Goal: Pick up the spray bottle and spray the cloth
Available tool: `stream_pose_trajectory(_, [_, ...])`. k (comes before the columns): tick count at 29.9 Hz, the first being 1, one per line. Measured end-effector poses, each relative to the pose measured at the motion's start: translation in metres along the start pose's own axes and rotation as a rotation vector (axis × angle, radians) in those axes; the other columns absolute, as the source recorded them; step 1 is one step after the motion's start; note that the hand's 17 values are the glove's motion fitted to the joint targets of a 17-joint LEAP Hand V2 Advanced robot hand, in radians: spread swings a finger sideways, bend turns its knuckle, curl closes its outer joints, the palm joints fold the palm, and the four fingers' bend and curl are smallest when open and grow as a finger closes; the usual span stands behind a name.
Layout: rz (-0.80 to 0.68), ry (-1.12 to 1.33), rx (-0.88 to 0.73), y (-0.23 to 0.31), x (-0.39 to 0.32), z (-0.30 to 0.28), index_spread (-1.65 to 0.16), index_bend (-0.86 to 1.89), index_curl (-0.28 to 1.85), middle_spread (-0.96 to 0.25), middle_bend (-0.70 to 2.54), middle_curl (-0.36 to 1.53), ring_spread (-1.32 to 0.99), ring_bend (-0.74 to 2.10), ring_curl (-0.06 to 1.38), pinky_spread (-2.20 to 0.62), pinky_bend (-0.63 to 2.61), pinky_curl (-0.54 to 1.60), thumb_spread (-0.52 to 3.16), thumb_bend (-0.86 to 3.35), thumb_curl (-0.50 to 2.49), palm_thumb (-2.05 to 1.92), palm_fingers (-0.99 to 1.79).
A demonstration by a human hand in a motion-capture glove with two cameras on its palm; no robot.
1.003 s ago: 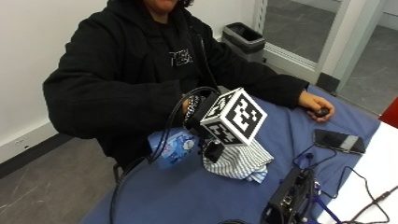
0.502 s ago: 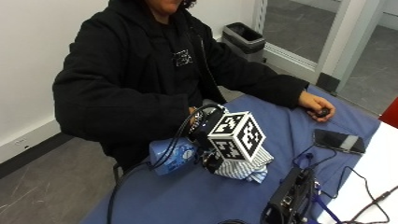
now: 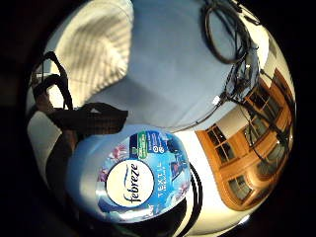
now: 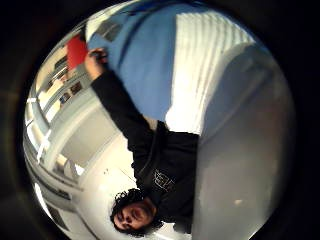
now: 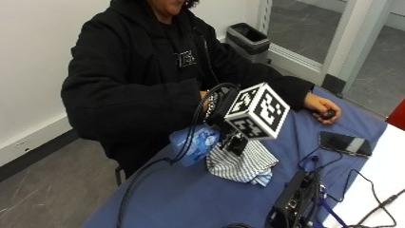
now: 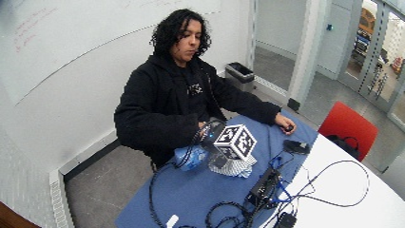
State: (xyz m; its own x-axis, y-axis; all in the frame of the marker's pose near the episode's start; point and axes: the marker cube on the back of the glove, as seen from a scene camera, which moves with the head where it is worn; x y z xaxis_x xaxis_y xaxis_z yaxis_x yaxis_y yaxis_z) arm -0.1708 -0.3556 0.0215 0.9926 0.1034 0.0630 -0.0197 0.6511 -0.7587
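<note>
Although the marker cube hides most of the gloved right hand (image 5: 218, 111) from the outside camera, the palm views place the Febreze spray bottle (image 3: 136, 180) right against the palm, filling much of both of them. A gloved finger (image 3: 89, 118) crosses the bottle's upper body, so I judge the grip to be wrapped around the bottle, though the fingertips themselves do not show.

From outside, the bottle (image 5: 193, 145) sits at the near edge of the blue tabletop (image 5: 208, 199), on the person's side, and leans a little. Its blue label faces out towards the room. Whether its base rests on the tabletop or hangs just above it I cannot tell.

The striped cloth (image 5: 244, 164) lies crumpled on the tabletop just beside the bottle, on the side away from the person's body, towards the table's middle. It also shows in the little finger side view (image 3: 91, 54), beyond the bottle's top end.

That is the relation the next move turns on: the cloth lies just past the bottle, across the table from the person, so the nozzle has to point away from the body and downwards. Which way the nozzle faces now is hidden.

The bare left hand (image 5: 321, 108) rests well apart at the far edge, holding a small dark object.
</note>
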Motion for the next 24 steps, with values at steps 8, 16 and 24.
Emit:
stream_pose_trajectory(8, [-0.338,-0.217,0.199,0.002,-0.079,-0.046,-0.26,0.29,0.64,-0.21,0.63,0.59,-0.22,0.74,0.52,-0.24,0.47,0.46,0.3,-0.02,0.82,1.03,1.3])
stream_pose_trajectory(16, [-0.596,-0.407,0.326,-0.011,-0.134,-0.048,-0.27,0.28,0.65,-0.21,0.63,0.59,-0.22,0.74,0.52,-0.24,0.46,0.46,0.31,-0.02,0.84,1.02,1.31])
stream_pose_trajectory(24, [-0.926,-0.777,0.556,-0.038,-0.162,-0.014,-0.27,0.28,0.65,-0.21,0.63,0.59,-0.22,0.73,0.52,-0.24,0.47,0.46,0.31,-0.02,0.84,1.02,1.32])
